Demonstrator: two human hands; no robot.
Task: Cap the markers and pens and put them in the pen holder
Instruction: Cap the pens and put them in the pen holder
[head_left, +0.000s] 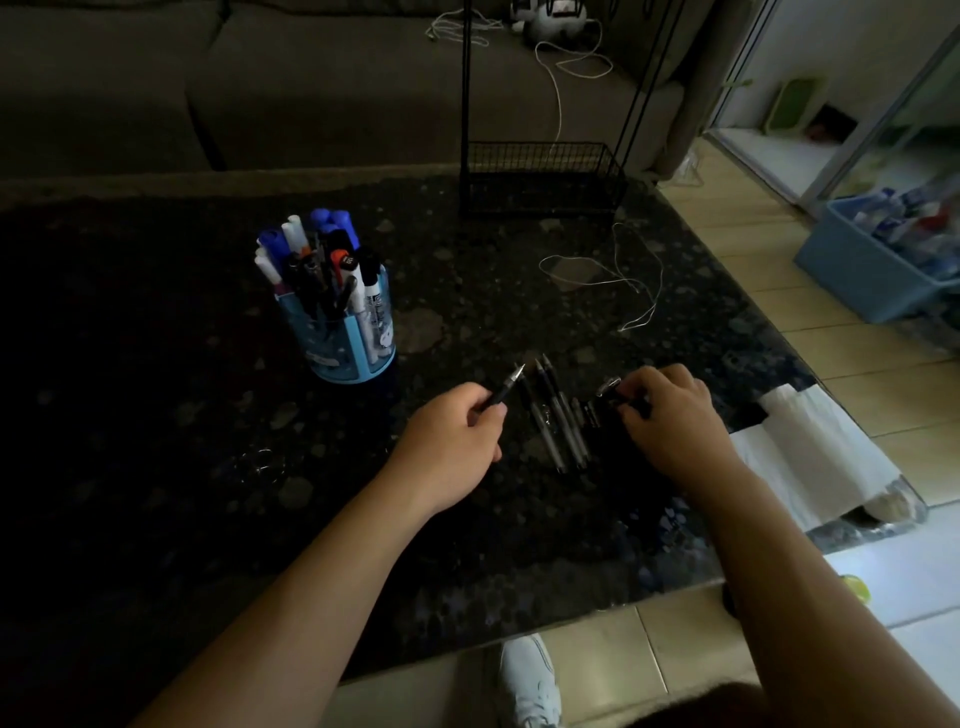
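Note:
My left hand (457, 436) grips an uncapped black pen (505, 389), its tip pointing up and away. My right hand (670, 415) is closed on a small dark pen cap (609, 387) just right of the loose pens. Between the hands, three uncapped dark pens (558, 415) lie side by side on the dark stone table (156, 415), with a few short dark caps (589, 413) beside them. A blue pen holder (348, 338) stands upright at the mid-left, packed with several capped markers and pens.
A black wire rack (543, 176) stands at the table's far edge. A thin white cord (613, 275) trails across the table. White paper (810, 452) lies at the right edge. A blue bin (872, 260) sits on the floor to the right. A sofa (311, 93) lies behind.

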